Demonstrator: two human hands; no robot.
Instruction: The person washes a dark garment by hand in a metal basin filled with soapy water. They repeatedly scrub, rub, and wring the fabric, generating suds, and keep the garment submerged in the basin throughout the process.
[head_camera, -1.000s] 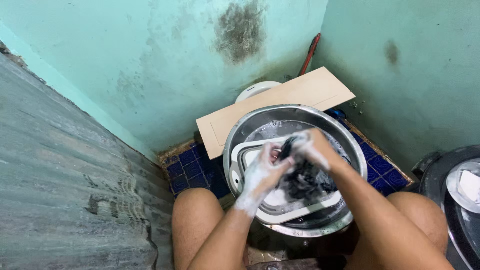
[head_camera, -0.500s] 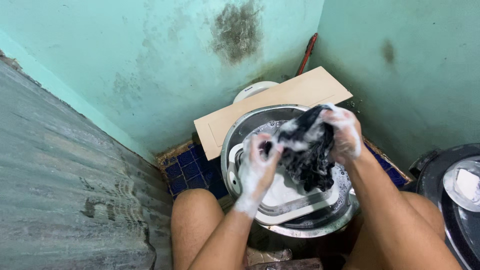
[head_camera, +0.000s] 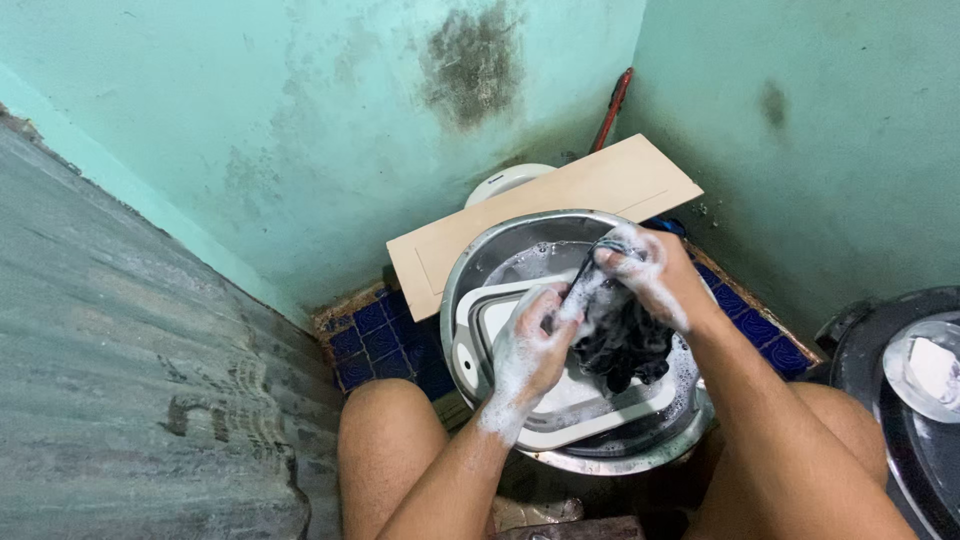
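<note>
Gripping a soapy black cloth (head_camera: 620, 340), both hands stretch it diagonally over the basin (head_camera: 480, 260).

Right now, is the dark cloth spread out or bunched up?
Bunched up. The dark cloth hangs crumpled and soapy between the left hand and right hand, above the white tub.

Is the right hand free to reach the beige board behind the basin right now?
Probably not at once: the right hand grips the soapy dark cloth together with the left hand. Nothing else blocks the beige board.
</note>
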